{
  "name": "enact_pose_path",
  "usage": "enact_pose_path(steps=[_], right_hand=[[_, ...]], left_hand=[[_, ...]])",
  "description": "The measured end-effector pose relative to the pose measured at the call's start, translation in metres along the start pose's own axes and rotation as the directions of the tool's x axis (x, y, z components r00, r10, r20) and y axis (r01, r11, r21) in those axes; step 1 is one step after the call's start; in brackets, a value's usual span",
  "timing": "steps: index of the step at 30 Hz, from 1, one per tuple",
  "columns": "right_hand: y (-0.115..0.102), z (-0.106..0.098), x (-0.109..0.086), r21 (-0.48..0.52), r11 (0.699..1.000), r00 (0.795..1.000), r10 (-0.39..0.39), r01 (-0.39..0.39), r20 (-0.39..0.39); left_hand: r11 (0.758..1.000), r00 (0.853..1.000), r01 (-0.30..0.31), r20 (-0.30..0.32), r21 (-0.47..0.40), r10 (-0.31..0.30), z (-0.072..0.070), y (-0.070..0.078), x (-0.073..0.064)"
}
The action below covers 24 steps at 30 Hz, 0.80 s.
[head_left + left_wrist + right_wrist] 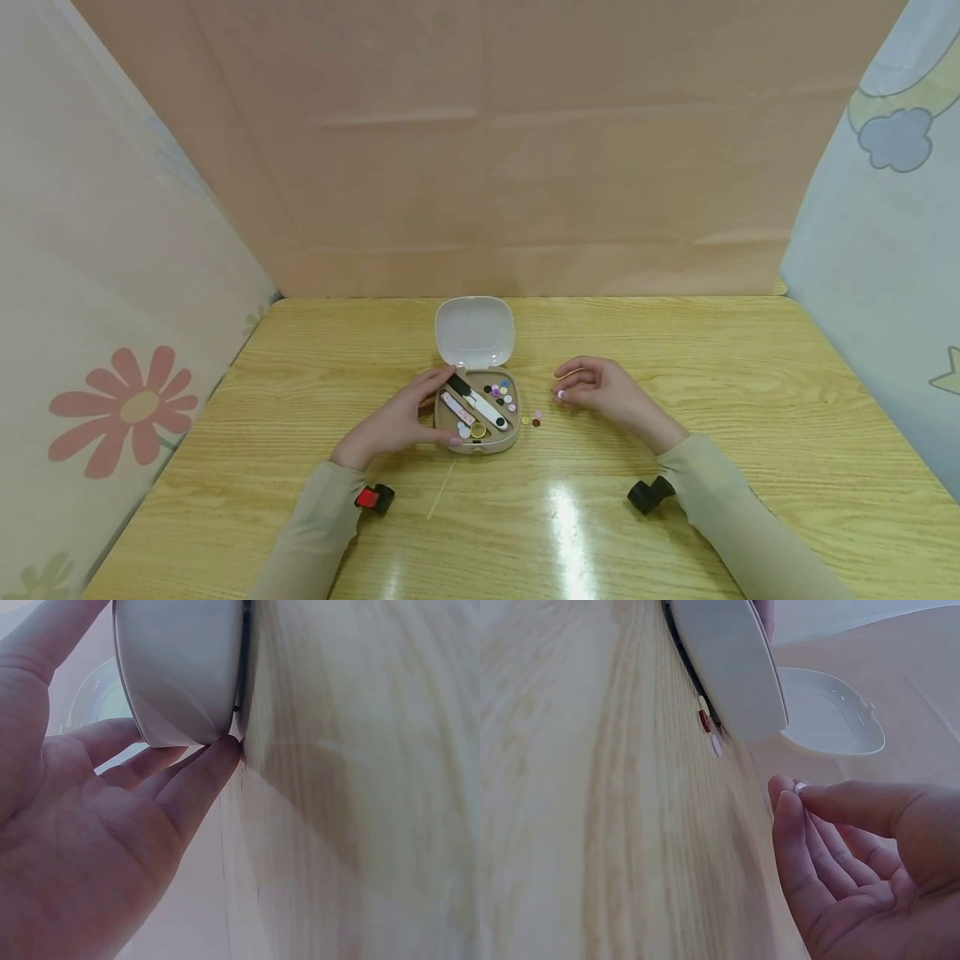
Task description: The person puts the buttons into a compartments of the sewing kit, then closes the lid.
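Right grip [609, 395]: you pinch a pale button [562, 394]
Left grip [396, 423]: you hold the case [487, 447]
Inside: several buttons [512, 408], seemingly done
Loose buttons [536, 422]: three, left of your right grip, seemingly remaining

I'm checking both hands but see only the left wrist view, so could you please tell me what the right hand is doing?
Observer: The right hand pinches a small pale button.
Operator: Thank you; is anything lying on the table outside the box?
Observer: Yes, a yellow button, a pink one and a dark red one.
Operator: And what is inside?
Observer: More buttons and a black-and-white tool, among other things.
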State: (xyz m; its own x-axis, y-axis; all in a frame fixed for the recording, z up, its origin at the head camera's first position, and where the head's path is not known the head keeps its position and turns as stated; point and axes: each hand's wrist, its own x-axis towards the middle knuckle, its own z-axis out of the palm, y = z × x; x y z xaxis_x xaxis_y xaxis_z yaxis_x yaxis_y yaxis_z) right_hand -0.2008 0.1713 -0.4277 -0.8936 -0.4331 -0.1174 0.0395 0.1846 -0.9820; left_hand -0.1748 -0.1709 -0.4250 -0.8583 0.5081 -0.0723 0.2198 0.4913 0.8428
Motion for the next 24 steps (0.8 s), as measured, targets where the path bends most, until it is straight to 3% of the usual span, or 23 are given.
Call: enact_pose_path(steps=[15, 24], right_hand=[[-0.004, 0.001, 0.002, 0.064, 0.998, 1.000, 0.012, -0.013, 0.018], [-0.012, 0.006, 0.007, 0.068, 0.998, 0.999, 0.010, -0.012, 0.035]], left_hand=[[1.000, 1.000, -0.021, 0.004, -0.019, 0.021, 0.000, 0.002, 0.000], [0.998, 1.000, -0.011, 0.025, -0.060, 0.013, -0.004, 0.031, -0.007]])
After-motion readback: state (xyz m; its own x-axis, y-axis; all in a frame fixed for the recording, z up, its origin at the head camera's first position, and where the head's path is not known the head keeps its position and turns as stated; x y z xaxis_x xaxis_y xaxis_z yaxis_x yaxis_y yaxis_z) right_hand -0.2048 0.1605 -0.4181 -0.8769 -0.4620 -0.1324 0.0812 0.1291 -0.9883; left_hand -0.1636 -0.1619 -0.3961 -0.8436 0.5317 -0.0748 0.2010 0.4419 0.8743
